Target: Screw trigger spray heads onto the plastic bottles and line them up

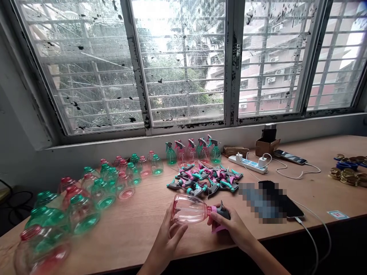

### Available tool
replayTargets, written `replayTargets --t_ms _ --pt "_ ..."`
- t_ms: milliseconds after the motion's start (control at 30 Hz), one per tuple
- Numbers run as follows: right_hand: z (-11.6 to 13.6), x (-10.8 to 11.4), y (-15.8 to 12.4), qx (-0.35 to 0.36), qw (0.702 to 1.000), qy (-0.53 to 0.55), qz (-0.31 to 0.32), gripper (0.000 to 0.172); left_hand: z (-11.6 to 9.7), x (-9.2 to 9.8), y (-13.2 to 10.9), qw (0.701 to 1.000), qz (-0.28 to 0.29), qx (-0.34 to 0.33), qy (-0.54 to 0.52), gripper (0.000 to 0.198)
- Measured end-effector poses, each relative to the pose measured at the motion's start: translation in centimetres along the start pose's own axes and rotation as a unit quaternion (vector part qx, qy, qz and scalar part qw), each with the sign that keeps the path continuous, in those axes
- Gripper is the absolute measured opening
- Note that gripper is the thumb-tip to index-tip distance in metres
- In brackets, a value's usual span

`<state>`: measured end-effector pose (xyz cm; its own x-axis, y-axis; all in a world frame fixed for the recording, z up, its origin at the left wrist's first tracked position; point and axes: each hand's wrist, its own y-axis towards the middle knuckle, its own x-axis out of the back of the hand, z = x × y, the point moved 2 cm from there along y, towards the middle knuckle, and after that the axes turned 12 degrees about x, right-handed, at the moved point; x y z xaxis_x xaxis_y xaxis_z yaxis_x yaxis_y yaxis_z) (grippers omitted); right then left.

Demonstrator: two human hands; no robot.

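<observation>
A clear pink spray bottle (187, 209) lies sideways between my hands above the table's front part. My left hand (169, 235) cradles its base end, fingers behind and below the bottle, thumb apart from it. At the neck sits a pink and dark grey trigger spray head (223, 211), with my right hand (233, 227) closed around it. Whether the head is fully screwed on cannot be seen. Just beyond the bottle is a heap of loose trigger spray heads (205, 179) in pink, teal and grey.
Open-necked green and pink bottles (99, 193) stand along the left. Several bottles with spray heads (190, 152) line the windowsill wall. To the right are a power strip (249, 163), a charging phone (289, 202) with its cable, another phone (291, 156), and gold-coloured pieces (344, 175).
</observation>
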<state>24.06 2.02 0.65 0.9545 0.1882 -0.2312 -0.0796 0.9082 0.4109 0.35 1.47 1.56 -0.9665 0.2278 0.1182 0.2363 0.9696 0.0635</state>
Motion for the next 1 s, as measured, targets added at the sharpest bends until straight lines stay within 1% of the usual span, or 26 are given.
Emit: replayTargets --t_ms 167,300,433,500,567,667,733,833,1000 --pt "-0.2 0.2 0.0 0.002 1.0 0.003 0.002 0.042 0.9 -0.1 0.4 1.0 -0.021 -0.01 -0.016 0.078" --pt "-0.3 0.2 0.0 0.002 1.0 0.006 0.012 0.04 1.6 0.0 0.7 0.999 -0.028 -0.03 -0.01 0.076" --pt "-0.1 0.1 0.0 0.006 1.0 -0.001 0.018 0.039 2.1 0.3 0.7 0.999 -0.039 -0.025 -0.001 0.076" --pt "0.0 0.1 -0.1 0.006 1.0 0.0 0.013 0.039 1.9 0.3 0.6 0.999 -0.037 -0.027 0.002 0.079" --pt "0.1 0.1 -0.1 0.005 1.0 0.002 0.01 0.039 1.2 0.3 0.5 0.999 -0.032 -0.031 0.009 0.08" --pt "0.1 0.0 -0.1 0.007 1.0 0.006 0.008 0.037 -0.1 0.3 0.3 0.999 -0.03 -0.035 0.029 0.067" --pt "0.1 0.0 -0.1 0.007 1.0 0.006 0.008 0.036 -0.7 0.4 0.3 0.998 -0.033 -0.037 0.031 0.062" --pt "0.1 0.0 -0.1 0.008 1.0 0.005 0.009 0.035 -0.6 0.5 0.4 0.999 -0.029 -0.036 0.026 0.064" --pt "-0.1 0.1 -0.1 0.011 1.0 0.01 0.002 0.035 0.2 0.8 0.5 0.996 -0.025 -0.047 0.067 0.063"
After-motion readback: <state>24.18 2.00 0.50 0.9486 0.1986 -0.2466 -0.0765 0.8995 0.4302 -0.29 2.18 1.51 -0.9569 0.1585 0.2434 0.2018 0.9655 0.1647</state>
